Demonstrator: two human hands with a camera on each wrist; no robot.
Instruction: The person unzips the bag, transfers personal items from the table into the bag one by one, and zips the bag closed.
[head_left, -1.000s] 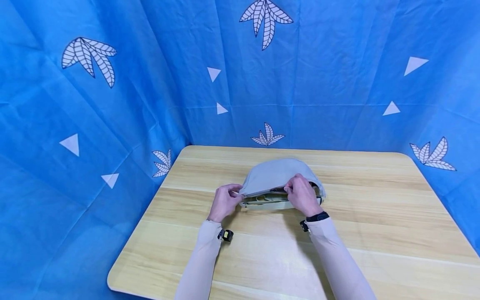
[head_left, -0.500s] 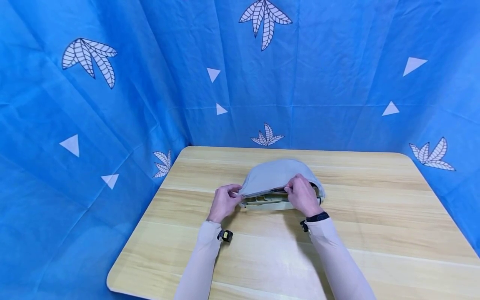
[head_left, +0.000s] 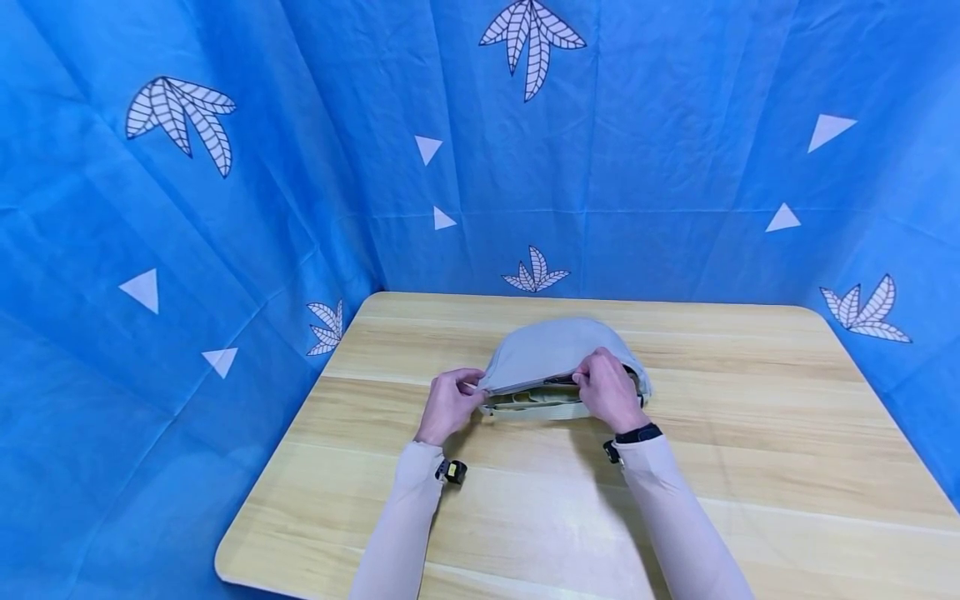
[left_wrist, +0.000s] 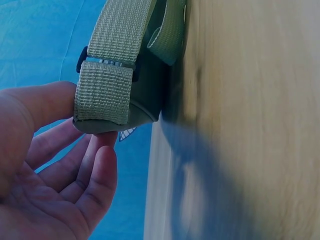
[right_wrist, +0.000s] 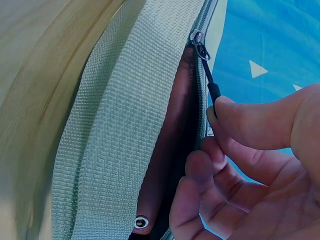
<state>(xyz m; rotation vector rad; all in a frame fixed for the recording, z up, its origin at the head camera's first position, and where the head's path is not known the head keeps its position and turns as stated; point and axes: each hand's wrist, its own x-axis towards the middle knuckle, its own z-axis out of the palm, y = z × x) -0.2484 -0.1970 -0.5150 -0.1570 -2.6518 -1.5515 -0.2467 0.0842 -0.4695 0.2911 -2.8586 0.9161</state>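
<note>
A pale grey crescent-shaped bag (head_left: 558, 346) lies on the wooden table, its zipped mouth gaping toward the person. My left hand (head_left: 448, 406) pinches the bag's left end; in the left wrist view its thumb is on the webbing strap (left_wrist: 102, 92) by a dark buckle, other fingers underneath. With thumb and forefinger, my right hand (head_left: 609, 392) pinches the black zipper pull (right_wrist: 214, 94), whose cord runs to the metal slider (right_wrist: 196, 38). Inside the opening shows a reddish-brown item (right_wrist: 167, 145) with a metal ring near its bottom; its kind is unclear.
The wood-grain table (head_left: 750, 433) spreads out on both sides of the bag. A blue curtain (head_left: 660, 150) with white leaves and triangles stands behind and to the left. Pale webbing strap runs along the bag's near side.
The right hand has shifted very slightly to the right with the zipper pull. The left hand and the bag look almost unmoved.
</note>
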